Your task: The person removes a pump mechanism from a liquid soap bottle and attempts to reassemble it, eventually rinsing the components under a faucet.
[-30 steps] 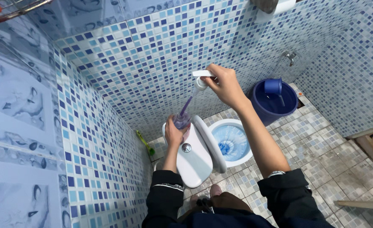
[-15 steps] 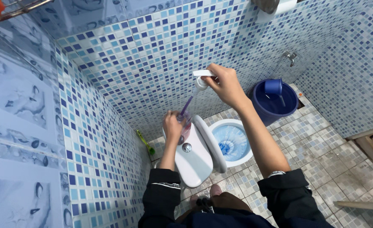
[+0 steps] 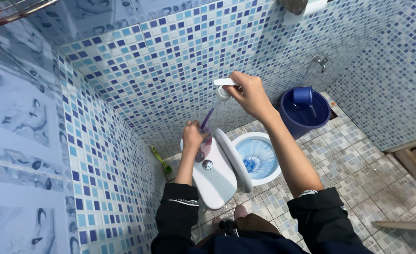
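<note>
blue mosaic tiles walled us in around the white toilet tank (image 3: 215, 181) at lower centre. we saw little change from a moment before: our right hand (image 3: 249, 94) stayed pinched on the pump head (image 3: 223, 87), drawn clear, while our left hand (image 3: 193, 137) stayed clamped round the bottle (image 3: 205, 143) on the tank.

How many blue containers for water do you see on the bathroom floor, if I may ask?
2: a large blue bucket beside the toilet bowl, and a small blue scoop sitting inside it. Others may be hidden.
</note>
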